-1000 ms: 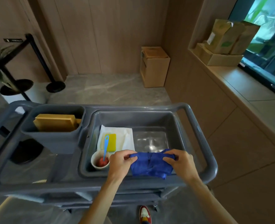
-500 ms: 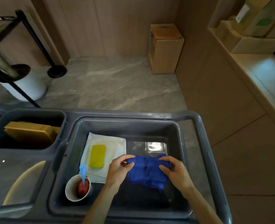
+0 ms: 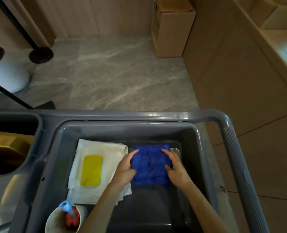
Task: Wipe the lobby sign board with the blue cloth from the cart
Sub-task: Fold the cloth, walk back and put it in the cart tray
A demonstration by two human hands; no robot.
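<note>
Blue cloth (image 3: pixel 150 165), one, gripped by two hands' fingers (image 3: pixel 166 153) in cart tub (image 3: pixel 205 165).

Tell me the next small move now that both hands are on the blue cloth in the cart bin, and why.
Probably close both hands and lift the crumpled blue cloth straight up out of the grey plastic bin. The left hand and right hand flank it with fingers spread on top, so a firm grip isn't evident, and no sign board is in view.
</note>
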